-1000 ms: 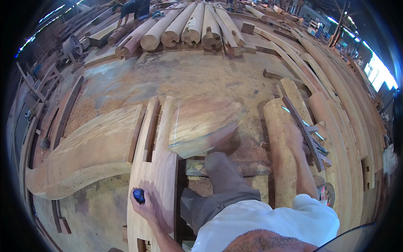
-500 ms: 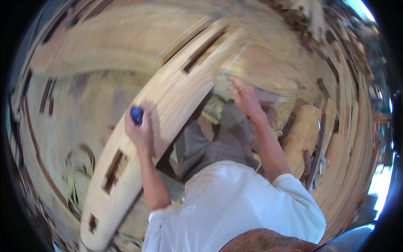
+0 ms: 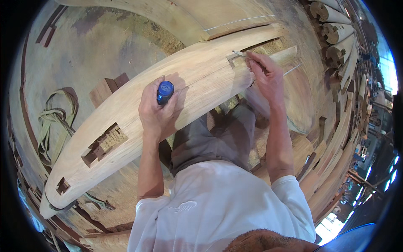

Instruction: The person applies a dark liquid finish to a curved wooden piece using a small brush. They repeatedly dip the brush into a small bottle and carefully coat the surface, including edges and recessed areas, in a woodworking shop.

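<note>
A long, curved, pale timber beam (image 3: 197,84) lies diagonally in front of me. It has two rectangular mortises toward its left end and a long slot at its far right end. On the beam's top, my left hand (image 3: 154,110) is wrapped around a small blue object with a rounded top (image 3: 165,90); its lower part is hidden by the fingers. At the slotted end my right hand (image 3: 267,77) pinches a thin, pale, pencil-like tool (image 3: 239,53). The tool's tip is at the edge of the slot.
Green webbing straps (image 3: 56,122) lie in a heap at the left. A brown wood block (image 3: 103,90) sits beyond the beam. Notched round logs (image 3: 338,31) are stacked at the upper right. Another broad timber (image 3: 239,14) lies behind, with sawdust around it.
The view has swung, so the beam now lies flatter across the picture. My right hand has come to the slotted end with the thin tool. My left hand still holds the blue object.
</note>
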`<state>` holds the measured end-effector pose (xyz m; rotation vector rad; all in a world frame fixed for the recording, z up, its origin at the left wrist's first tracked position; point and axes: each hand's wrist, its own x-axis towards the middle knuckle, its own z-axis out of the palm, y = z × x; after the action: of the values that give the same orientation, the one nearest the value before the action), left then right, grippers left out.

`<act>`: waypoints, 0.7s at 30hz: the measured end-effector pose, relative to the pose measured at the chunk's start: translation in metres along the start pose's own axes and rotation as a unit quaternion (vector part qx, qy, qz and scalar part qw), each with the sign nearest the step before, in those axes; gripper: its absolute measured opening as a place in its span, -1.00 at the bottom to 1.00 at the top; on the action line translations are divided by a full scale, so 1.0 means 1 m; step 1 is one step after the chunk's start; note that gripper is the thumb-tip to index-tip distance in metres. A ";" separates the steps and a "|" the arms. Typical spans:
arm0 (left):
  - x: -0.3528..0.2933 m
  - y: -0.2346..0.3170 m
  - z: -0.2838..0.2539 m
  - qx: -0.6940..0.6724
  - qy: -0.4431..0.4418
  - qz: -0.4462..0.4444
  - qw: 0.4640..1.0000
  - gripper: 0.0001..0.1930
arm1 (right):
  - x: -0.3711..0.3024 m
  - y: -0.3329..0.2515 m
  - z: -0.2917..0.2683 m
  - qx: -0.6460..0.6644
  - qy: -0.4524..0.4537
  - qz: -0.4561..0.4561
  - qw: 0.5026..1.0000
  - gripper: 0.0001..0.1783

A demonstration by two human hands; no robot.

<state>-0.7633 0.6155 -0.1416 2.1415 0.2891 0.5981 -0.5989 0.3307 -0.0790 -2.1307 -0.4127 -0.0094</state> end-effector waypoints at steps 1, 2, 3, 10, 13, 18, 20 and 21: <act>0.000 -0.002 0.001 0.001 -0.001 0.014 1.000 -0.45 | 0.007 -0.003 0.004 -0.027 -0.014 -0.026 0.999 -0.76; 0.001 -0.002 0.001 -0.010 -0.001 0.003 1.000 -0.45 | 0.015 -0.008 0.008 -0.054 -0.029 -0.052 0.997 -0.76; 0.002 -0.001 0.001 -0.022 -0.001 -0.006 1.000 -0.44 | 0.021 -0.014 0.012 -0.080 -0.042 -0.078 0.993 -0.76; 0.008 0.003 -0.005 -0.019 0.001 -0.005 1.000 -0.43 | 0.053 -0.015 0.051 -0.190 -0.114 -0.173 0.960 -0.79; 0.027 -0.004 -0.004 -0.054 0.048 -0.006 0.997 -0.45 | 0.062 -0.015 0.063 -0.216 -0.137 -0.179 0.950 -0.79; 0.110 -0.024 -0.009 0.015 0.082 0.009 0.996 -0.53 | 0.078 -0.019 0.077 -0.237 -0.155 -0.207 0.936 -0.78; 0.138 -0.026 -0.008 0.045 0.064 -0.042 0.996 -0.50 | 0.085 -0.022 0.076 -0.294 -0.178 -0.207 0.916 -0.78; 0.146 -0.035 -0.006 0.048 0.082 -0.014 0.995 -0.54 | 0.089 -0.024 0.076 -0.321 -0.189 -0.207 0.904 -0.78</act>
<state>-0.6408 0.7006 -0.1208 2.1794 0.4443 0.7591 -0.5333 0.4308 -0.0879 -2.6478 -1.2310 0.0306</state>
